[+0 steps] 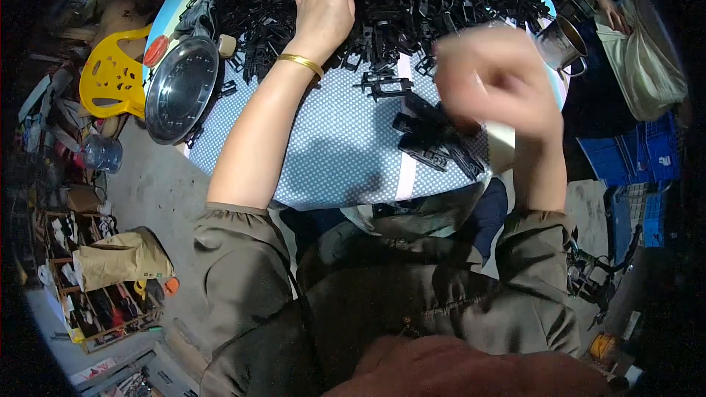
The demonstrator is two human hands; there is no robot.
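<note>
A large heap of small black plastic parts [397,7] covers the far side of the table. My left hand [324,15] rests on this heap, fingers bent downward and closed, their tips hidden from view. Motion smears my right hand [496,81], raised over the table's right side, so its fingers and anything in them cannot be made out. Below it lies a small group of black parts [437,140], partly covered by the hand. One black plastic frame piece [386,86] lies alone on the dotted cloth [323,147] between my forearms.
At the table's left edge are a round metal bowl [180,92] and a red lid [156,51]. A metal cup [561,44] stands at the right edge. Beyond are a yellow stool [110,77], blue crates [632,154] and another person's hand [612,15] by a pale sack [643,73].
</note>
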